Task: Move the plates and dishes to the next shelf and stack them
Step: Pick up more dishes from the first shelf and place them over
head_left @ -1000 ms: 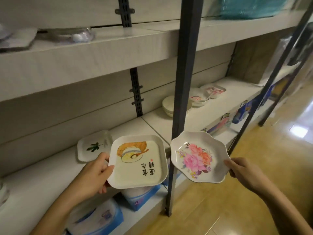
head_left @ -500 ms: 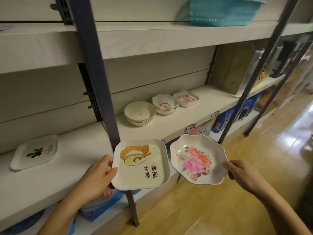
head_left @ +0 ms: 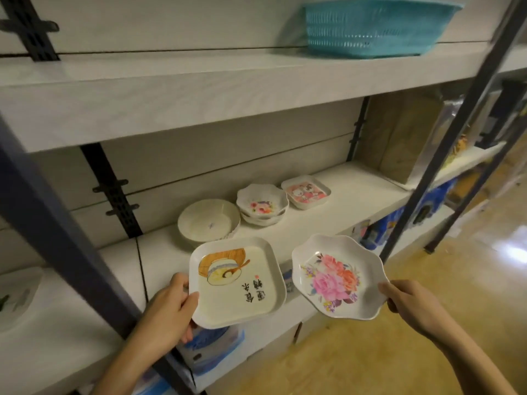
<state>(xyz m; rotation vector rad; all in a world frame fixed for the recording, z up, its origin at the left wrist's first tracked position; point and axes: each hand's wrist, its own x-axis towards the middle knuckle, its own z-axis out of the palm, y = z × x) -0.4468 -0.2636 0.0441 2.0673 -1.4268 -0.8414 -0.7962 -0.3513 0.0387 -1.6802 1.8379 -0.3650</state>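
My left hand [head_left: 168,309] grips the left edge of a square cream plate [head_left: 238,283] printed with a drawing and dark characters. A scalloped white plate with pink flowers [head_left: 338,277] is held at its right rim by my right hand [head_left: 407,303]. Both plates hover level in front of the middle shelf [head_left: 342,215]. On that shelf stand a stack of round white bowls [head_left: 208,222], a small stack of scalloped flower dishes [head_left: 261,203] and a square pink-patterned dish [head_left: 305,192].
A dark metal upright [head_left: 65,240] slants across the left, another upright [head_left: 445,146] on the right. A teal basket [head_left: 373,27] sits on the upper shelf. A leaf-printed plate [head_left: 17,297] lies blurred at far left. Blue packages fill the lower shelf. Wooden floor lies to the right.
The view has swung right along the shelving; the dark upright now sits far left and the stacked dishes are nearer the centre. Both hands still hold their plates side by side.
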